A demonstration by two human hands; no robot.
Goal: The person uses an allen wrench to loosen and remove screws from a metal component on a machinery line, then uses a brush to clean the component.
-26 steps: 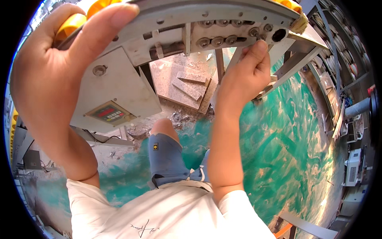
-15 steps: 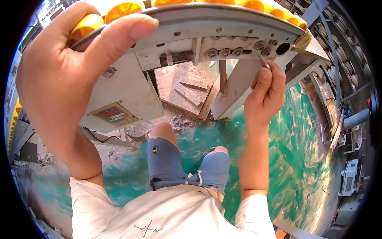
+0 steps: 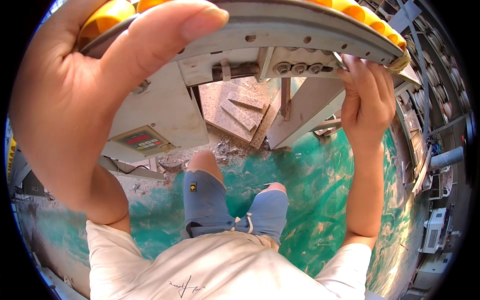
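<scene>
Along the top runs the grey metal side rail of a conveyor-like machine, with yellow rollers behind it. My left hand grips this rail at the left, thumb lying across its front and fingers going over behind. On the right, my right hand is closed on a thin metal hex key, its visible end tilted up against the plate under the rail. A row of socket bolts with washers sits just left of that hand. The bolts behind its fingers are hidden. Farther left lies a threaded rod.
A grey box with a small keypad panel hangs below my left hand. Slanted machine legs stand on the green, dusty floor. Metal offcuts lie on a dusty plate beneath. Shelving with reels lines the right.
My right hand has shifted right and up with the hex key, turning so its back shows and covering the bolts at the right. My left hand stays on the rail, appearing slightly larger.
</scene>
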